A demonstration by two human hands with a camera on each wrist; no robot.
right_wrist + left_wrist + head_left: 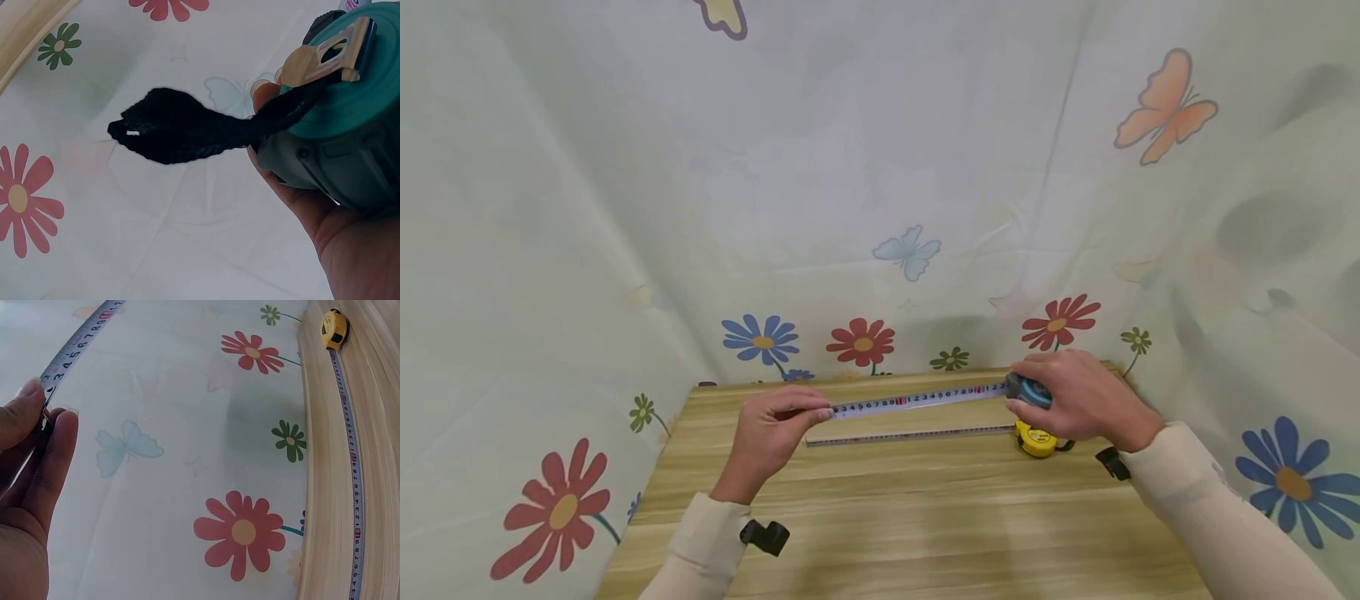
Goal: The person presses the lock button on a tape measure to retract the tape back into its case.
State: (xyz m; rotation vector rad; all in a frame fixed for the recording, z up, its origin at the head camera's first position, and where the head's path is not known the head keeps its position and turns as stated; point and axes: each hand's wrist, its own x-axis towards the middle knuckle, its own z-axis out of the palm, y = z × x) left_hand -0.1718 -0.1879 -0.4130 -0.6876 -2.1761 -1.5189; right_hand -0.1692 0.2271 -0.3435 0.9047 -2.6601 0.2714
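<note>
A person's two hands are stretching a tape blade (917,401) across the view; at 7 o'clock from centre, the left hand (775,437) is pinching the blade's end between thumb and fingers; at 4 o'clock, the right hand (1078,396) is grasping the blue tape (1032,392), its fingers wrapping round the case; the blade is running between them, numbers facing up, sloping gently upward toward the right hand.

At 6 o'clock from the blue tape, a yellow tape (1036,439) is lying on the wooden table (925,517); its own narrower-looking blade (910,437) is reaching out toward 9 o'clock, lying below the held one and ending near the left fingertips.

In the right wrist view, a black strap (181,131) is trailing from the blue tape toward 9 o'clock; that view is dim, but the metal piece on the case is probably a clip (331,53).

Behind the table, a pale backdrop (820,167) is hanging; it is showing flowers low down and an orange butterfly (1165,108) at 2 o'clock.
</note>
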